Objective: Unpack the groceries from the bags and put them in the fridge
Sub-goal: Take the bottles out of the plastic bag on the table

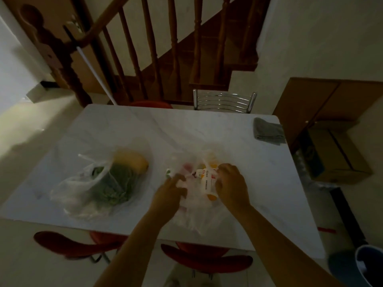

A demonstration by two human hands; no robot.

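Two clear plastic bags lie on the white marble table [128,125]. The left bag [83,189] holds green vegetables and a yellow-orange fruit [132,162]. The right bag [199,212] holds a white carton with red print [206,180] and other small packages. My left hand [169,193] grips the right bag's plastic at its left side. My right hand [232,186] curls round the bag's plastic beside the carton, on its right. The picture is dim and blurred, so the finger contact is not sharp.
A grey cloth [268,131] lies at the table's far right corner. Red chairs [78,247] stand at the near edge, a metal chair [223,100] at the far edge. A cardboard box [339,160] and a blue bin [364,268] sit on the right floor. Stairs rise behind.
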